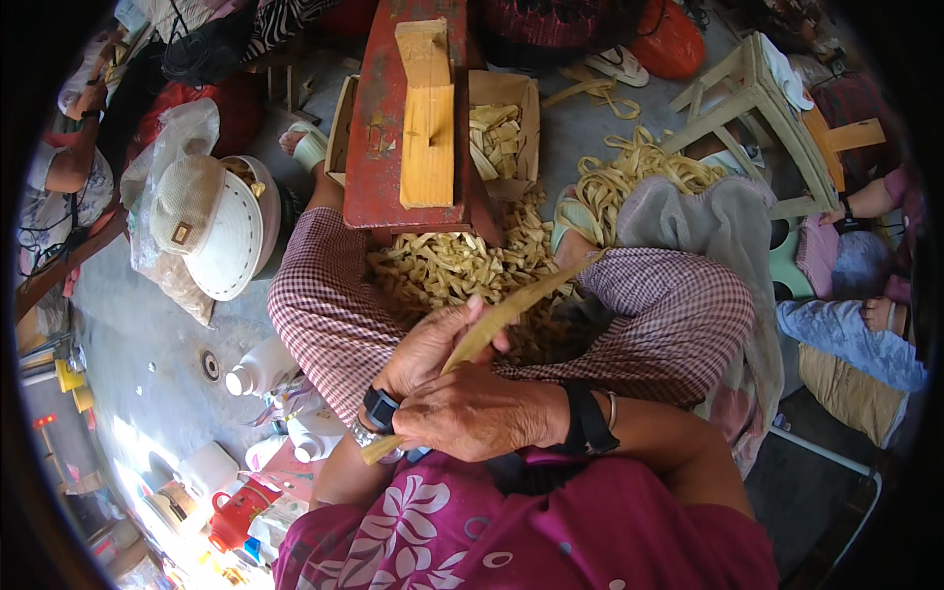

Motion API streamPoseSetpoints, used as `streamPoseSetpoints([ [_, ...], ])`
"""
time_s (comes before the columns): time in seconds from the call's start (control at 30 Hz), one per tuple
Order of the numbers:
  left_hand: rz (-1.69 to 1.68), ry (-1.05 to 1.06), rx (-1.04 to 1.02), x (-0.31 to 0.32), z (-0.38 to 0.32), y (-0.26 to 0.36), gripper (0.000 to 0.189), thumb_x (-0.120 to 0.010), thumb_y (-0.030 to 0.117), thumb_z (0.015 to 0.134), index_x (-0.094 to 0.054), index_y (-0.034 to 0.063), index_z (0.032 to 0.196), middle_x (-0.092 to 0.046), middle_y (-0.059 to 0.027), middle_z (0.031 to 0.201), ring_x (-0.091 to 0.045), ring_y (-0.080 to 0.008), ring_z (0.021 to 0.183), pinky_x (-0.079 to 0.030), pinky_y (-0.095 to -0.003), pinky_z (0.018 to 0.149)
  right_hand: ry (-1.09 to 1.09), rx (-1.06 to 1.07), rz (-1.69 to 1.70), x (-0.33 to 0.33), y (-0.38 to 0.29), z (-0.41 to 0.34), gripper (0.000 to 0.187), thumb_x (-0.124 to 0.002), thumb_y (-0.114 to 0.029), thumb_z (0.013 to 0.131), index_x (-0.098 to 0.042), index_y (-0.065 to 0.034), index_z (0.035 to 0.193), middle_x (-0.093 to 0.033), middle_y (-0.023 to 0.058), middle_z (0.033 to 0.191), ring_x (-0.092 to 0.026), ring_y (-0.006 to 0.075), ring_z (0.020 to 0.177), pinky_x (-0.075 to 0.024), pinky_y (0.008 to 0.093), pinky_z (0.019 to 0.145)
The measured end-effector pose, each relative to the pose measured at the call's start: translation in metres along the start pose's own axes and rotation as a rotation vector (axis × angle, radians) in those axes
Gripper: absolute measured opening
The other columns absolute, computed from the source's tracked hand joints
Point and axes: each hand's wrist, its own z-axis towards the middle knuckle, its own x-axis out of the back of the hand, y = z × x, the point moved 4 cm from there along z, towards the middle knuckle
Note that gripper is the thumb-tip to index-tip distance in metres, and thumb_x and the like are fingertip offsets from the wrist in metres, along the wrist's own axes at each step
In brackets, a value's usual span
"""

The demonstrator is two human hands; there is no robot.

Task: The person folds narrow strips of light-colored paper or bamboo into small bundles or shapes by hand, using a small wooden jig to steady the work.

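Observation:
A long, flat strip of yellowish plant fibre [509, 306] runs slantwise across my lap, its far end over my right knee and its near end by my left wrist. My right hand [476, 413] has its fingers closed on the lower part of the strip. Just beyond, and partly behind the strip, my left hand [435, 346] holds it with the thumb up. Under the bench lies a heap of short folded pieces of the same fibre [457, 269]. The red wooden bench [372, 162] bears a yellow wooden block [428, 158] with an upright peg.
Cardboard box [527, 99] of folded pieces behind the bench; coiled strips [634, 173] by my right foot. A white sun hat [228, 236] rests on a bucket at left, above plastic bottles [262, 369]. A wooden stool [767, 118] and other people are at right; another person's arm [74, 166] is far left.

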Motion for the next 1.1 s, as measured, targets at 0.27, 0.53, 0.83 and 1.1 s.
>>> streamPoseSetpoints([
  [0.27, 0.148, 0.033, -0.444, -0.008, -0.045, 0.023, 0.025, -0.064, 0.021, 0.109, -0.063, -0.0035, 0.114, -0.052, 0.0025, 0.071, -0.039, -0.0030, 0.053, -0.034, -0.0196, 0.046, 0.648, -0.072, -0.108, 0.040, -0.020, -0.020, 0.018, -0.067, -0.019, 0.105, -0.061, -0.0046, 0.097, -0.064, 0.0134, 0.091, -0.069, 0.0300, 0.081, -0.0543, 0.0425, 0.071],
  [0.53, 0.421, 0.139, -0.795, -0.048, -0.121, 0.060, 0.018, -0.063, 0.016, 0.108, -0.059, -0.0006, 0.105, -0.049, 0.0054, 0.067, -0.030, -0.0012, 0.046, -0.023, -0.0227, 0.043, 0.928, 0.175, -0.146, 0.065, -0.042, -0.001, 0.011, -0.071, -0.009, 0.099, -0.069, -0.0054, 0.110, -0.068, 0.0078, 0.107, -0.067, 0.0300, 0.099, -0.0558, 0.0404, 0.084],
  [0.83, 0.630, 0.209, -0.704, -0.035, -0.111, 0.048, 0.016, -0.067, 0.017, 0.107, -0.066, 0.0007, 0.105, -0.058, 0.0023, 0.075, -0.045, -0.0045, 0.056, -0.034, -0.0221, 0.051, 0.858, -0.139, 0.032, 0.056, -0.009, -0.003, 0.012, -0.062, -0.013, 0.107, -0.064, -0.0025, 0.110, -0.064, 0.0144, 0.093, -0.065, 0.0336, 0.085, -0.0504, 0.0439, 0.072],
  [1.1, 1.689, 0.537, -1.364, -0.063, -0.122, 0.052, 0.018, -0.081, 0.006, 0.089, -0.068, -0.0014, 0.099, -0.067, -0.0198, 0.121, -0.069, -0.0312, 0.093, -0.056, -0.0378, 0.078, 0.516, -0.399, 0.214, 0.051, 0.024, -0.004, 0.032, -0.057, -0.026, 0.109, -0.064, 0.0025, 0.096, -0.061, 0.0194, 0.073, -0.063, 0.0351, 0.067, -0.0476, 0.0439, 0.062],
])
